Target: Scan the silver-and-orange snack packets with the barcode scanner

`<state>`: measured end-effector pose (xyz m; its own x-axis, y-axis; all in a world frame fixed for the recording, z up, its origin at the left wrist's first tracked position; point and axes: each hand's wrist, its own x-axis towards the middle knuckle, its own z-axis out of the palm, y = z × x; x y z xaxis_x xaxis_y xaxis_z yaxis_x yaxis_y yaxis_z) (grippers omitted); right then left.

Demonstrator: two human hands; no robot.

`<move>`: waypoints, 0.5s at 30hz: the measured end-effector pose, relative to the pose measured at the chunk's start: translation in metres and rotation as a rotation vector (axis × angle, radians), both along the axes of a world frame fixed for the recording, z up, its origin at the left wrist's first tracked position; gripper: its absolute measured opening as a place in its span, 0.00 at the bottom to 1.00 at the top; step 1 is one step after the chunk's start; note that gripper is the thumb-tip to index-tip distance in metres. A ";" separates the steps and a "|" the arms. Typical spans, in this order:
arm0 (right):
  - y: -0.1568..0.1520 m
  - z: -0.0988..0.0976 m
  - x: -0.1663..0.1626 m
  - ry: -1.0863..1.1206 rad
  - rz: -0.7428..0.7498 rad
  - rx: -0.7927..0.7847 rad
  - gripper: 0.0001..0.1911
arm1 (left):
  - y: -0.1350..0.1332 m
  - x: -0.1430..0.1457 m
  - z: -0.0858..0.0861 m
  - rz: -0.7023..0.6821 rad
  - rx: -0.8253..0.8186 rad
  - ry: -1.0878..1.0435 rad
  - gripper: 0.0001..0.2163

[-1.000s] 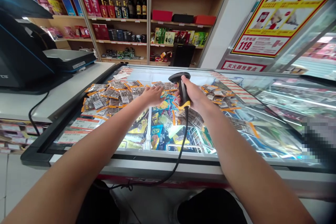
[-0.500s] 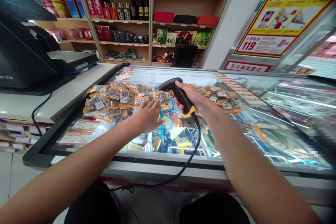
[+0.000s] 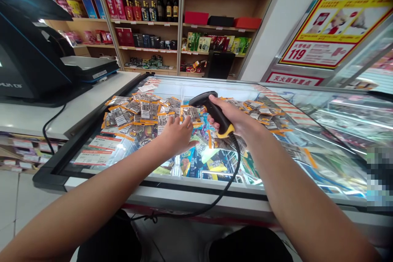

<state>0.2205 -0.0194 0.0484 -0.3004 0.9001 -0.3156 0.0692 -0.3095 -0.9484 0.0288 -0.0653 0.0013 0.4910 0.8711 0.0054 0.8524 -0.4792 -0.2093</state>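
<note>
My right hand is wrapped round the handle of a black-and-yellow barcode scanner, its head tilted down over the packets. A black cable runs from the handle down toward my lap. My left hand is palm down with its fingers apart and bent, the fingertips over small clear packets with orange edges. One packet lies just beyond the fingers, under the scanner head, and another packet is at their left. Whether the fingertips touch them is hard to see. More packets lie in a pile to the left.
The packets rest on the glass top of a chest freezer holding colourful bags. A second group of packets is right of the scanner. A counter with a till and scale stands left. Stocked shelves rise behind.
The view has shifted slightly, so everything sits a little further right. My left hand's fingers have bent more over the packets. The scanner stays in my right hand.
</note>
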 end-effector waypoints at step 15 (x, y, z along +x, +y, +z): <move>0.046 -0.037 0.012 -0.341 -0.130 0.444 0.30 | 0.004 0.005 0.002 0.172 0.195 0.022 0.34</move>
<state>0.2324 0.0271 0.0118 -0.1255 0.9912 0.0417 0.3822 0.0871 -0.9200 0.0335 -0.0612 0.0037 0.3379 0.9253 0.1722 0.9121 -0.2768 -0.3024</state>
